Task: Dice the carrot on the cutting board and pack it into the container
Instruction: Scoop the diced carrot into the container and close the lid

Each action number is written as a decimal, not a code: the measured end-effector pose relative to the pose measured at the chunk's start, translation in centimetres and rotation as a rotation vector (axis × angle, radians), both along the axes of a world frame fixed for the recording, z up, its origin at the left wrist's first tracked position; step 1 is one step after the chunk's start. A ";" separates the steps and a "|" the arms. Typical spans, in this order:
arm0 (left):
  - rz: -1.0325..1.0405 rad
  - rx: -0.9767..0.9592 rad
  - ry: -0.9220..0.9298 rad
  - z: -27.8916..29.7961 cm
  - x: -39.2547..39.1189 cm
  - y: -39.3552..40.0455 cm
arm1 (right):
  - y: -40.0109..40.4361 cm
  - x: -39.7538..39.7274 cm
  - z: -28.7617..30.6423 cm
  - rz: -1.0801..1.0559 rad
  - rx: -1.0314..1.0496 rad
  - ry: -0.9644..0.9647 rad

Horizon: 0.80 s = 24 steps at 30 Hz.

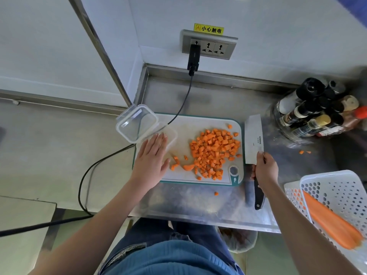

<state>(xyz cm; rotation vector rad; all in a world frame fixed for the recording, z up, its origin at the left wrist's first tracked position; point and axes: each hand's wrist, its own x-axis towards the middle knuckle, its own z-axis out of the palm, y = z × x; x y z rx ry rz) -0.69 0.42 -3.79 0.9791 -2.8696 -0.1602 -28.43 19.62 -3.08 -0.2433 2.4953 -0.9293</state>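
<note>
A heap of orange diced carrot covers the right half of the white, teal-edged cutting board; a few larger pieces lie nearer the middle. My left hand lies flat with straight fingers on the board's left side, fingertips at the clear plastic container. The container's lid leans at the board's far left corner. My right hand grips the black handle of a cleaver, whose blade lies flat on the steel counter just right of the board.
A white perforated basket with a whole peeled carrot stands at the right. Seasoning bottles cluster at the back right. A black cable runs from the wall socket across the board's corner. Stray carrot bits lie on the counter.
</note>
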 end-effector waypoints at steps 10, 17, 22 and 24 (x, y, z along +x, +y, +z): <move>-0.294 -0.053 0.330 1.5 -0.2 3.6 | -0.7 0.0 -0.5 0.053 0.008 0.002; -0.434 -0.007 -0.020 -3.1 -4.8 7.6 | -0.7 -1.1 -0.2 0.109 0.020 -0.011; -0.224 0.080 -0.054 -4.4 -8.8 8.6 | -0.6 -0.9 -0.5 0.179 0.019 -0.089; -0.172 0.091 -0.030 -4.6 -9.6 8.6 | -0.6 -0.4 -0.7 0.200 0.024 -0.085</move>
